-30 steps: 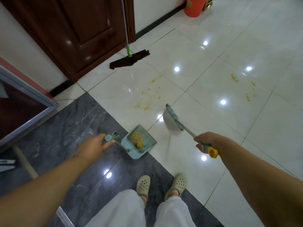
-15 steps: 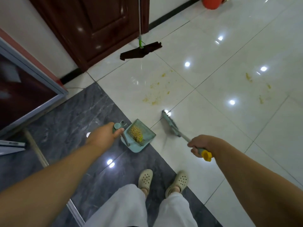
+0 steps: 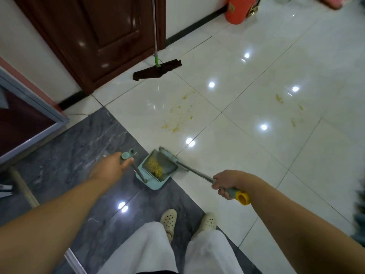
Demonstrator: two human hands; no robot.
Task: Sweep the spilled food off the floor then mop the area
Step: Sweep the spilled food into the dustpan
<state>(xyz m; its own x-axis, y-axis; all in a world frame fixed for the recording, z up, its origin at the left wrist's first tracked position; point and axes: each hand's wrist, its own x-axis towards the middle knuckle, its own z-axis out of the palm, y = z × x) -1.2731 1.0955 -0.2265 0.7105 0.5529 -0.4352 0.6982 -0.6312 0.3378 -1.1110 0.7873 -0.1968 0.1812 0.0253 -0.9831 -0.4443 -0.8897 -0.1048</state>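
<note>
My left hand (image 3: 110, 169) grips the upright handle of a teal dustpan (image 3: 147, 180) that sits on the floor where grey tile meets white. A heap of yellowish food (image 3: 155, 167) lies inside the pan. My right hand (image 3: 226, 182) holds the grey broom handle near its yellow end cap (image 3: 243, 198). The broom head (image 3: 167, 154) rests against the pan's open mouth. Yellow food smears (image 3: 177, 117) stay on the white tile beyond the pan, and more smears (image 3: 279, 98) lie to the right. A flat mop (image 3: 157, 70) with a dark pad leans by the door.
A dark wooden door (image 3: 94, 36) stands at the back left. An orange bucket (image 3: 238, 9) sits by the far wall. A framed panel (image 3: 29, 115) lies at the left. My feet in pale clogs (image 3: 167, 219) stand just behind the dustpan.
The broom head has swept leftward across the white tile and now touches the dustpan's mouth. My left hand keeps its hold on the pan handle.
</note>
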